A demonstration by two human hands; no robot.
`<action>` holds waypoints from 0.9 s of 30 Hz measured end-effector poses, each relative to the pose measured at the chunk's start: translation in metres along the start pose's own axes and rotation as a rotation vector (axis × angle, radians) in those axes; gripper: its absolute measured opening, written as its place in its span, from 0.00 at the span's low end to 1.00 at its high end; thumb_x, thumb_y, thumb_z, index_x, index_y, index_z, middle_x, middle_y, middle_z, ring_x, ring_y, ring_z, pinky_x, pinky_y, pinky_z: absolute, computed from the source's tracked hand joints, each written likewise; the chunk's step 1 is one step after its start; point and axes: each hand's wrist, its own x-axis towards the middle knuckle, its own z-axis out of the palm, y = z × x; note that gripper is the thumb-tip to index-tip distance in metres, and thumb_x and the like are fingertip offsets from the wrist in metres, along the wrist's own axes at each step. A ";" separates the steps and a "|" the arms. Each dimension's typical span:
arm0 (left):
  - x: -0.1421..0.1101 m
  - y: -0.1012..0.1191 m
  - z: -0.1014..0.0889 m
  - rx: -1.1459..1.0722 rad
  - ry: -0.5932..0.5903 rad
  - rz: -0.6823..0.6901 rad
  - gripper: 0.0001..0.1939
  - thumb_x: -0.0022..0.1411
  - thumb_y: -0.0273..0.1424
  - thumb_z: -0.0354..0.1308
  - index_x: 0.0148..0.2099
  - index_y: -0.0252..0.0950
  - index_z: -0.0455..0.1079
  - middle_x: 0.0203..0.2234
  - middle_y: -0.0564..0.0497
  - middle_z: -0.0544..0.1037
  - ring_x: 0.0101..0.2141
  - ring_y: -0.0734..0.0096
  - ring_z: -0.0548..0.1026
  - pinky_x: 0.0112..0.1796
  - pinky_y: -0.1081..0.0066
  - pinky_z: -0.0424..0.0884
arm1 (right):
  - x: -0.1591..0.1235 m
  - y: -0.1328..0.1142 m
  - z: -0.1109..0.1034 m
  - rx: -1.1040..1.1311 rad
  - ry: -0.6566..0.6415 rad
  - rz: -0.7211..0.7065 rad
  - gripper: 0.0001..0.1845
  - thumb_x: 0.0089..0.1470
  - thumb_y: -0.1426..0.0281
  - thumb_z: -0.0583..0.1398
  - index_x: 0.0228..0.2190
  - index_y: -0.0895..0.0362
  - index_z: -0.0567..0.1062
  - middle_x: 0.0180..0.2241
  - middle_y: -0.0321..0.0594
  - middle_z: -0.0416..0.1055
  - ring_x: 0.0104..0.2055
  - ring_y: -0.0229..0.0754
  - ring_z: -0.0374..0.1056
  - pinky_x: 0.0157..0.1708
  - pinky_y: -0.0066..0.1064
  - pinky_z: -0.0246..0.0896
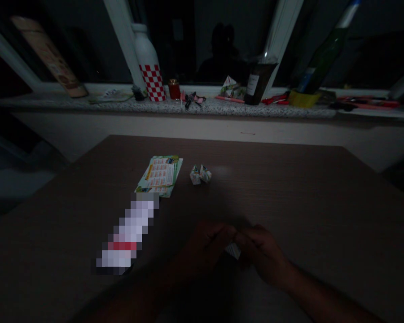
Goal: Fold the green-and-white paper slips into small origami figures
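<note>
Both my hands meet low over the dark wooden table (pixel 289 188), in deep shadow. My left hand (pixel 205 246) and my right hand (pixel 262 253) have their fingers pinched together around a small pale piece of folded paper (pixel 234 250), which shows only as a white corner between them. Farther away on the table lies a small folded paper figure (pixel 200 174), printed in colours. Left of it lies a flat printed leaflet (pixel 160 175) with green edges. Neither hand touches these.
A long pixelated object (pixel 128 233) lies on the table left of my hands. Behind the table runs a stone windowsill (pixel 188 106) with a red-checked white bottle (pixel 150 67), a dark bottle (pixel 259 78), a green bottle (pixel 323 54), pens and small clutter.
</note>
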 end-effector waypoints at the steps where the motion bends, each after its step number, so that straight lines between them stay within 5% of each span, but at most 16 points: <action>1: 0.000 0.000 0.000 0.005 0.009 0.004 0.24 0.67 0.41 0.42 0.23 0.33 0.60 0.17 0.58 0.57 0.20 0.79 0.56 0.22 0.77 0.52 | 0.000 0.000 -0.001 -0.005 0.019 -0.006 0.25 0.62 0.57 0.49 0.18 0.58 0.65 0.14 0.32 0.61 0.16 0.31 0.58 0.16 0.22 0.50; 4: 0.001 -0.001 -0.001 0.024 0.012 0.020 0.23 0.66 0.41 0.44 0.22 0.34 0.58 0.16 0.58 0.55 0.19 0.79 0.55 0.22 0.76 0.51 | 0.000 0.001 -0.002 -0.029 0.031 -0.025 0.25 0.62 0.58 0.50 0.18 0.58 0.66 0.14 0.32 0.61 0.16 0.31 0.59 0.17 0.22 0.51; 10: 0.001 0.001 -0.006 -0.032 -0.063 -0.031 0.19 0.65 0.39 0.47 0.24 0.34 0.60 0.18 0.58 0.58 0.21 0.79 0.57 0.24 0.77 0.53 | -0.001 0.004 -0.003 0.021 -0.153 0.020 0.25 0.63 0.60 0.49 0.19 0.58 0.66 0.14 0.33 0.62 0.17 0.32 0.59 0.17 0.22 0.50; 18: 0.003 0.004 -0.003 0.041 0.122 -0.054 0.16 0.64 0.36 0.48 0.25 0.34 0.59 0.19 0.58 0.58 0.23 0.78 0.58 0.25 0.76 0.54 | 0.003 0.000 -0.002 -0.030 -0.013 0.029 0.21 0.62 0.59 0.50 0.22 0.57 0.63 0.21 0.31 0.53 0.23 0.33 0.51 0.23 0.25 0.48; 27: 0.002 0.002 -0.004 0.148 -0.031 0.016 0.18 0.66 0.36 0.45 0.24 0.35 0.57 0.18 0.58 0.58 0.21 0.78 0.58 0.24 0.75 0.53 | 0.002 0.002 -0.003 -0.075 0.080 -0.022 0.21 0.63 0.61 0.48 0.20 0.56 0.60 0.19 0.30 0.51 0.21 0.33 0.50 0.21 0.26 0.46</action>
